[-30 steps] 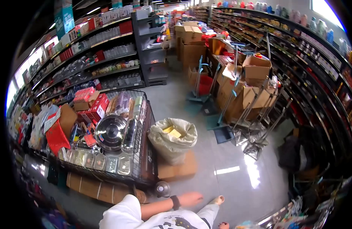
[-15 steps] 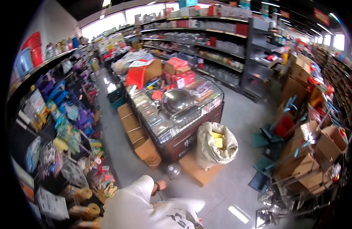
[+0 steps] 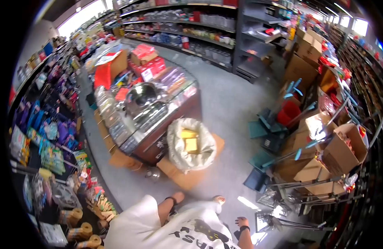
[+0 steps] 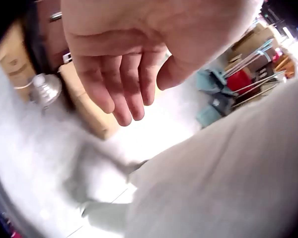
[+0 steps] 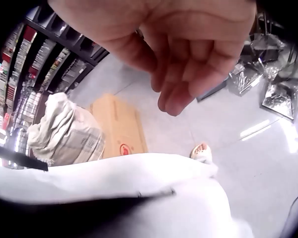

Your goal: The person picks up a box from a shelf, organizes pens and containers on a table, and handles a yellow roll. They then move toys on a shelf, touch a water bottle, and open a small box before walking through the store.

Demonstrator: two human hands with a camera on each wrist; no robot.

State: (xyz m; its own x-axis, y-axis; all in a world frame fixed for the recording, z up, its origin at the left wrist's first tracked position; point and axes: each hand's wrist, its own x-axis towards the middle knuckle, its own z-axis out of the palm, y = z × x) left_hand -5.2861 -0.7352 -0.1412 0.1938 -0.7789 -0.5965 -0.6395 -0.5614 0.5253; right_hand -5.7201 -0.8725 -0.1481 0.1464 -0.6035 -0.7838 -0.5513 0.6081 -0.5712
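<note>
My left hand [image 3: 177,197] hangs beside the white shirt, a dark band at its wrist. In the left wrist view that hand [image 4: 129,54] has relaxed fingers and holds nothing. On the other side, my right hand [image 3: 242,222] is low near the thigh; the right wrist view shows the hand [image 5: 184,54] with loosely bent fingers and nothing in them. Ahead stands a pale woven sack [image 3: 174,147] with its mouth wide, yellow blocks [image 3: 191,144] inside. A flat cardboard box [image 3: 187,177] lies at its base. Near the left hand, a clear round object [image 3: 152,174] sits on the floor.
Behind the sack is a display bin [image 3: 174,118] heaped with a steel basin [image 3: 142,94], clear containers and red boxes. Dustpans [image 3: 258,179] and cartons [image 3: 345,147] crowd the right side. Hanging goods [image 3: 50,145] line the left; a dark shelf unit [image 3: 251,50] stands at the back.
The head view has swung left, then partly back and further down, and the sack now appears nearer. The left hand has come back toward the body; the right hand has come into fuller view.
</note>
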